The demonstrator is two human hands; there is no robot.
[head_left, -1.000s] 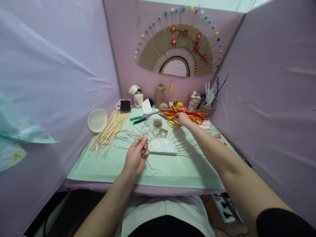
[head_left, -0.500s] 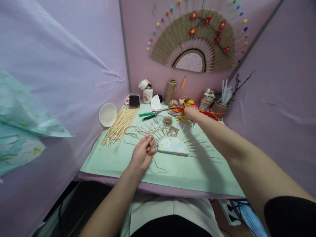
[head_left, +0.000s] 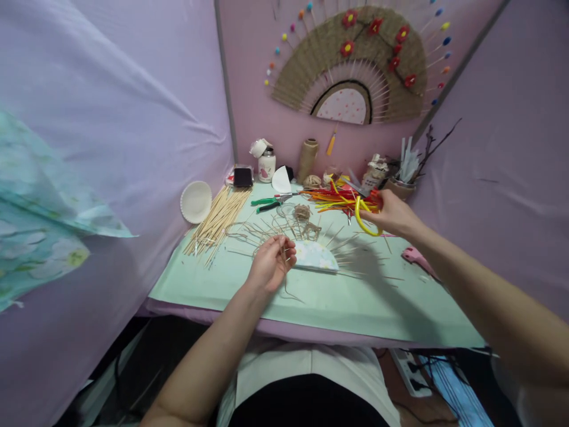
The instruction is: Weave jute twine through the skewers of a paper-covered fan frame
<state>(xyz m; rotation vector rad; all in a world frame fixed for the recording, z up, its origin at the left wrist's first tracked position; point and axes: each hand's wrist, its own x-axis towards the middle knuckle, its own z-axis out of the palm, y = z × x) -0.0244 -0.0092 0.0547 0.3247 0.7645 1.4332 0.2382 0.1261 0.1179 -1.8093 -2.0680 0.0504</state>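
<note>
My left hand [head_left: 272, 262] is closed in a pinch on a strand of brown twine [head_left: 288, 289], its loose end trailing onto the table. Beside it lies a half-round piece covered in pale blue floral fabric [head_left: 317, 256], with thin sticks [head_left: 351, 252] fanning out from it. Raised over the right side of the table, my right hand [head_left: 393, 212] is closed on scissors with a yellow loop handle [head_left: 367, 230]. Their grey blades [head_left: 354, 181] point up and away. Below and left of them is a heap of red, orange and yellow strips [head_left: 331, 200].
Loose bamboo sticks [head_left: 217, 222] lie at left near a white scalloped dish [head_left: 196, 203]. Green-handled pliers [head_left: 265, 203] and a small twine ball [head_left: 302, 212] sit mid-table. A twine spool [head_left: 308, 160], a white jar [head_left: 267, 166] and a pink tool [head_left: 415, 256] are around.
My right hand has come up from the coloured strips and moved right, with the scissors in it. My left hand has shifted slightly right and up, still pinching the twine.
</note>
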